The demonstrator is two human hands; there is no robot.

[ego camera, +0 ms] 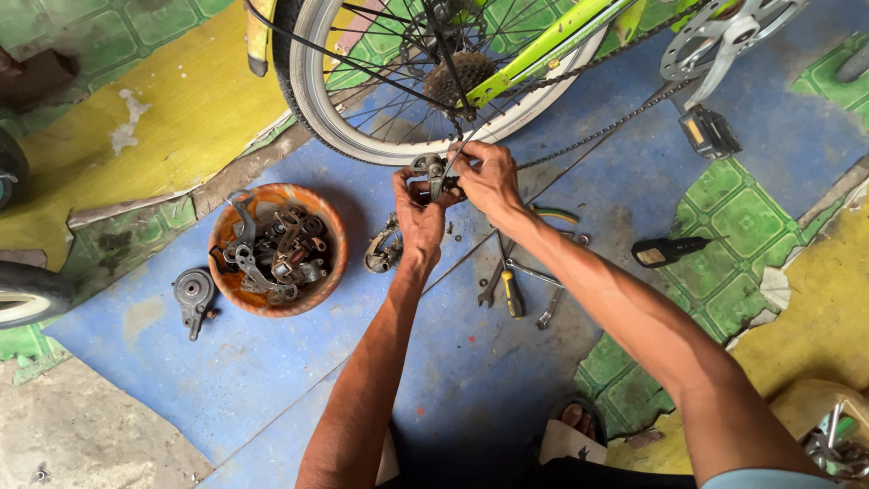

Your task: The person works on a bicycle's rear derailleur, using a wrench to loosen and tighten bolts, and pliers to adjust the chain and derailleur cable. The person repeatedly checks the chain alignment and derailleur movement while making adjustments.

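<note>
A lime-green bicycle stands over the floor with its rear wheel (362, 100) and rusty sprocket cluster (457, 80) at the top. Just below the wheel, my left hand (418, 213) and my right hand (489, 177) both grip a small metal derailleur (433, 170) that hangs by the chain (597, 136). My left fingers hold it from below; my right fingers close on it from the right side.
An orange bowl (319, 282) full of old metal bike parts sits left of my arms, a loose part (194, 297) beside it and another (384, 250) near my wrist. Wrenches and a screwdriver (512, 292) lie at centre. A black-handled tool (670, 250), pedal (709, 132) and another tyre (27, 294) surround.
</note>
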